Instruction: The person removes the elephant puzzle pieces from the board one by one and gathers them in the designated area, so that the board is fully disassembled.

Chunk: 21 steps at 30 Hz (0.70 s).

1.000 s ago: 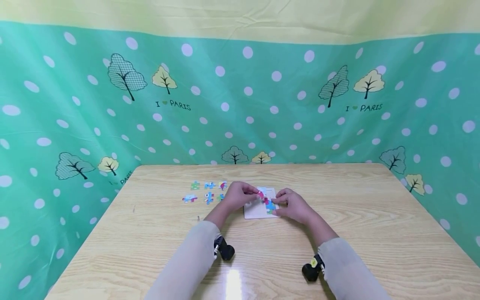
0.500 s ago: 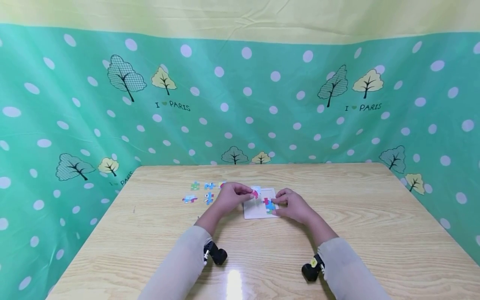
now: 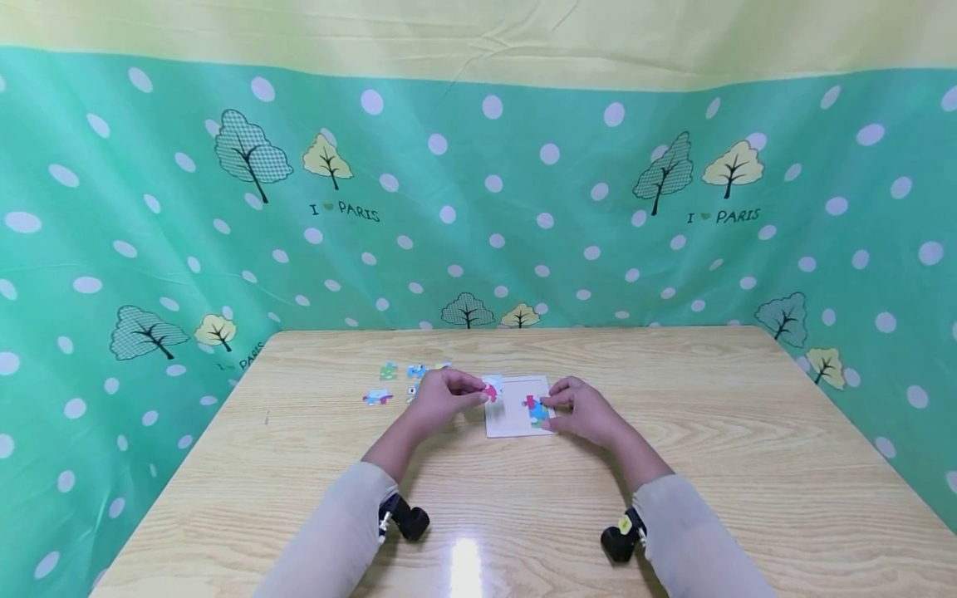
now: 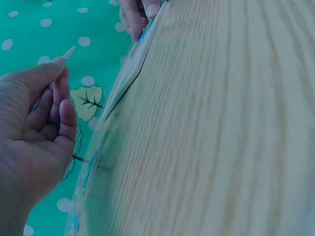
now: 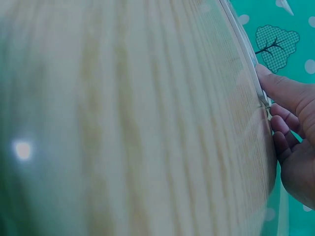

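Beside the left edge of a white puzzle board (image 3: 508, 425), my left hand (image 3: 439, 404) pinches a pink and pale jigsaw piece (image 3: 491, 389) between thumb and finger. The left wrist view catches that piece (image 4: 70, 52) edge-on, raised at the fingertips, with the other fingers loosely curled. A few joined pieces (image 3: 535, 407) in red, blue and green lie on the board's right side. My right hand (image 3: 588, 414) holds the board's right edge, its fingertips partly covering these pieces. In the right wrist view the thumb (image 5: 275, 86) lies along the board's rim.
Several loose jigsaw pieces, among them a green piece (image 3: 389, 371) and a blue and pink piece (image 3: 378, 397), lie left of the board, some partly hidden by my left hand. A green dotted cloth (image 3: 478, 191) hangs behind the wooden table (image 3: 718, 432).
My left hand has moved left with the pinched piece, from over the joined pieces to the board's left edge. The right hand has stayed in place.
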Each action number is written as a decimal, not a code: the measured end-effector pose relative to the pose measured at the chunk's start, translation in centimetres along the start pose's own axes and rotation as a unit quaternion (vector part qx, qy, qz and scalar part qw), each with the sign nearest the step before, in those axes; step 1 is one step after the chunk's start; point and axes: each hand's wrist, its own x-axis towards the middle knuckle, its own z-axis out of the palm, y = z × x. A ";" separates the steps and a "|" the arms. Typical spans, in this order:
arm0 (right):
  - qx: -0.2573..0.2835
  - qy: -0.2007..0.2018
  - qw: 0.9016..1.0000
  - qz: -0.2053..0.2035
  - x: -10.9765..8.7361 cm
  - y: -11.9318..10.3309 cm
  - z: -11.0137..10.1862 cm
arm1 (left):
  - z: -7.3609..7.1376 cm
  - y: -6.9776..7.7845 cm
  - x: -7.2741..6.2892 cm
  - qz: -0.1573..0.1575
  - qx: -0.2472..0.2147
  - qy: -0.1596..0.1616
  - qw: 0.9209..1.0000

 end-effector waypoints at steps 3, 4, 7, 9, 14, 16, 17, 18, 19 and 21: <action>0.001 0.003 1.000 0.000 0.0 0.1 0.0 | -0.5 -0.2 -0.3 -0.004 -0.001 0.000 1.000; 0.001 0.004 1.000 -0.001 0.0 0.1 0.1 | -0.6 -0.2 -0.4 -0.003 0.001 0.003 1.000; 0.000 0.005 1.000 -0.002 0.0 0.2 0.1 | -1.1 -0.3 -0.7 -0.005 0.003 0.012 1.000; 0.000 0.005 1.000 -0.001 0.0 0.2 0.1 | -1.4 -0.3 -1.0 -0.006 0.005 0.016 1.000; 0.001 0.004 1.000 0.002 0.0 0.1 0.1 | -2.2 -0.5 -1.6 -0.009 0.017 0.018 1.000; 0.000 0.004 1.000 0.004 0.0 0.1 0.1 | -2.4 -0.6 -1.9 -0.011 0.018 0.022 1.000; -0.001 0.004 1.000 0.004 0.0 0.0 0.1 | -2.5 -0.7 -2.0 -0.010 0.017 0.023 1.000; -0.001 0.003 1.000 0.004 0.0 0.0 0.0 | -2.7 -0.8 -2.1 -0.011 0.016 0.025 0.999; -0.002 0.003 1.000 0.003 0.0 0.0 0.0 | -2.8 -0.8 -2.2 -0.011 0.015 0.027 0.999; -0.003 0.003 1.000 0.003 0.0 0.0 0.0 | -3.0 -0.8 -2.4 -0.014 0.012 0.027 0.999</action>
